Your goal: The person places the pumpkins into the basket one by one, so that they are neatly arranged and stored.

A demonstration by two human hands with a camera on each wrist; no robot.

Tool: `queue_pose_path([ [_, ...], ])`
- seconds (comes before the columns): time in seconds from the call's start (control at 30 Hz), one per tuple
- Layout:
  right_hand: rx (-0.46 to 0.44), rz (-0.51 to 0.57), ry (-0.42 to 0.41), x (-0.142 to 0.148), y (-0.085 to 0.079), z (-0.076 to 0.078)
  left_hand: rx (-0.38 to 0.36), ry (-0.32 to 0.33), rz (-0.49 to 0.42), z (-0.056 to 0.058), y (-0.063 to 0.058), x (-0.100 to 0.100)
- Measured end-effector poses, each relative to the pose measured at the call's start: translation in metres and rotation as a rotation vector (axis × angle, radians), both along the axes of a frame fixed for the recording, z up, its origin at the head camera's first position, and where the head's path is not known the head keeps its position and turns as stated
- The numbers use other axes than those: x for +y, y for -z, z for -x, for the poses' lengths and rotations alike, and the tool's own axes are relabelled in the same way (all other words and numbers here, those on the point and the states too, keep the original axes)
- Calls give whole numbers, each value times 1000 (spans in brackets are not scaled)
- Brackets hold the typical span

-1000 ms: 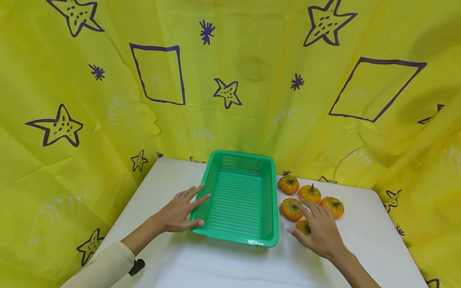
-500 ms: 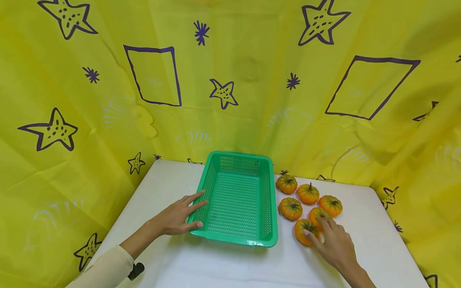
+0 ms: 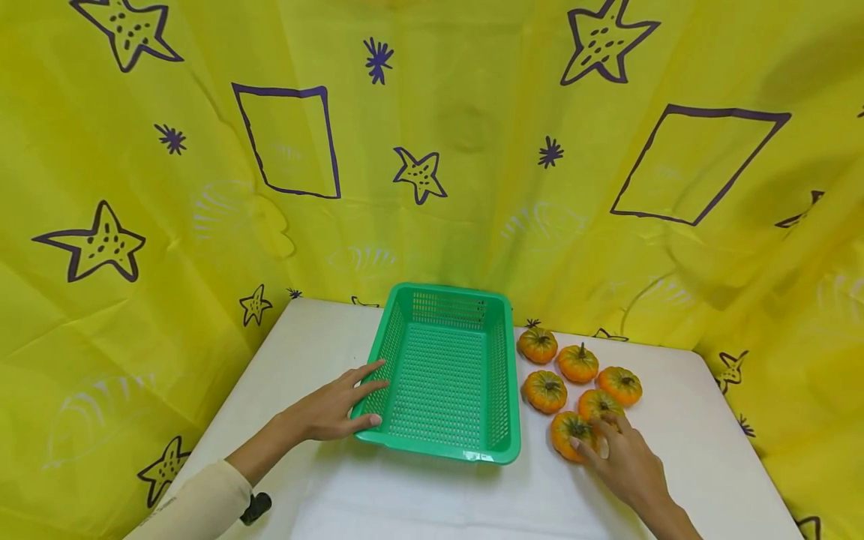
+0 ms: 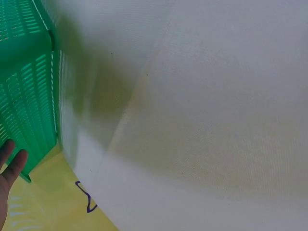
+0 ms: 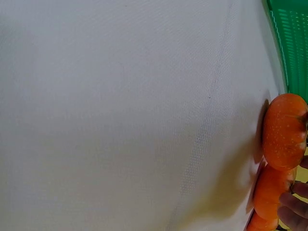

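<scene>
My left hand point(image 3: 332, 409) rests on the left rim of a green plastic basket point(image 3: 439, 454), fingers spread over its edge. The basket holds nothing. Beside it on the right, several small orange-and-green pumpkins point(image 3: 545, 391) sit close together on the table. My right hand point(image 3: 628, 463) is at the nearest pumpkin point(image 3: 564, 433), thumb over its top and fingers curled at its right side. In the right wrist view, fingers point(image 5: 294, 204) show beside the second pumpkin point(image 5: 272, 192), just past the nearest one. The fingers partly hide the pumpkin point(image 3: 599, 403) behind.
The white table point(image 3: 405, 502) runs back to a yellow curtain point(image 3: 466, 225) with dark star drawings, which also closes off both sides. A small black object point(image 3: 256, 508) shows by the left sleeve point(image 3: 202, 502).
My right hand has come down from above the pumpkins toward the front right, and its fingers have curled in at the nearest pumpkin. My left hand stays at the basket's rim.
</scene>
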State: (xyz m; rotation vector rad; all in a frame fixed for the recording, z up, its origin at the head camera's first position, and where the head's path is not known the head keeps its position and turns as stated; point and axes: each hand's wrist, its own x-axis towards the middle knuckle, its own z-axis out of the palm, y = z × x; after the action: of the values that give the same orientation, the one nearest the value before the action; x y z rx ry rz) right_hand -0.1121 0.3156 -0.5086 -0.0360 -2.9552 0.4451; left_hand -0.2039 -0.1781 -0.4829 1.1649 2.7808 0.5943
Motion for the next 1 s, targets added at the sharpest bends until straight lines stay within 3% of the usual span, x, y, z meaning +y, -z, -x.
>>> queue_pose_path([
  [0.4, -17, 63, -3, -1, 6, -4, -22, -6, -9, 0, 0, 1],
  [0.73, -160, 158, 41, 1, 12, 0, -34, -19, -9, 0, 0, 1],
  [1.0, -137, 209, 38, 0, 16, 2, -19, -20, -25, -1, 2, 2],
])
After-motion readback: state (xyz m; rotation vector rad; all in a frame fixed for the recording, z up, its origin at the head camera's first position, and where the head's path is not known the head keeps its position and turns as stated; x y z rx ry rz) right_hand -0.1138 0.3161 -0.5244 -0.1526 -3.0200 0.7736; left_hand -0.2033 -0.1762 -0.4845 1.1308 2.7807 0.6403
